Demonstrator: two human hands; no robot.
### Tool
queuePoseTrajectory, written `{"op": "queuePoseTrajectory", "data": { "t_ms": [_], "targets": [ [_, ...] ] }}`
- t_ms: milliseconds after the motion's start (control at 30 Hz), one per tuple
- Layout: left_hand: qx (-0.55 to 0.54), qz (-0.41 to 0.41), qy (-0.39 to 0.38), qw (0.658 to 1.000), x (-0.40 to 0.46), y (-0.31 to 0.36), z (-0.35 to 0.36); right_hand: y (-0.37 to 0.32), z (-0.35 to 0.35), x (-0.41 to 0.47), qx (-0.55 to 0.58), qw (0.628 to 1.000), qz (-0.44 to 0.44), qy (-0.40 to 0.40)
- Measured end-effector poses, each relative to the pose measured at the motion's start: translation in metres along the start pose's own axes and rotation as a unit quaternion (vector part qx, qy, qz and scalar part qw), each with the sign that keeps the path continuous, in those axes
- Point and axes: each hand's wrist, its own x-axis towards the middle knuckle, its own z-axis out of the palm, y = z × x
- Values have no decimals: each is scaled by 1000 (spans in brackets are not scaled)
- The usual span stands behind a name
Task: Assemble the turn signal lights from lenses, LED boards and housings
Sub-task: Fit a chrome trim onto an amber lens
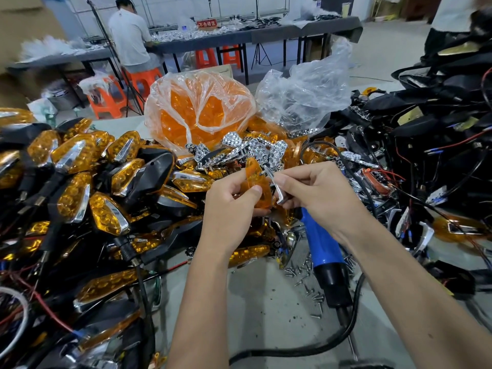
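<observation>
My left hand (234, 201) grips an orange lens (256, 174), held upright over the middle of the table. My right hand (314, 187) pinches a thin chrome reflector piece (277, 186) against the lens's right edge. Behind my hands lies a heap of chrome reflectors (255, 149). A big pile of finished turn signals (80, 182), orange lens in black housing, fills the left. Black housings with wires (431, 134) are stacked at the right.
A blue and black electric screwdriver (326, 265) lies under my right forearm, amid several loose screws (308, 278). A plastic bag of orange lenses (199, 107) and a clear bag (306, 94) stand behind. A person sits at a far table (266, 35).
</observation>
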Motion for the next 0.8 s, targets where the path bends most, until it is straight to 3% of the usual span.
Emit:
{"op": "queuePoseTrajectory", "data": {
  "t_ms": [200,333,467,567,800],
  "targets": [
    [1,26,16,1000,-1,1,4,3,1,2,-3,1000,-6,19],
    [36,45,2,998,1,2,4,3,3,1,-80,996,-36,5],
    [24,54,18,998,2,1,6,1,4,-1,-128,989,-54,42],
    [-13,47,58,997,2,1,13,0,2,-1,-93,992,-52,71],
    [-125,13,132,983,1,9,27,1,6,-4,-122,990,-66,21]
  ]
}}
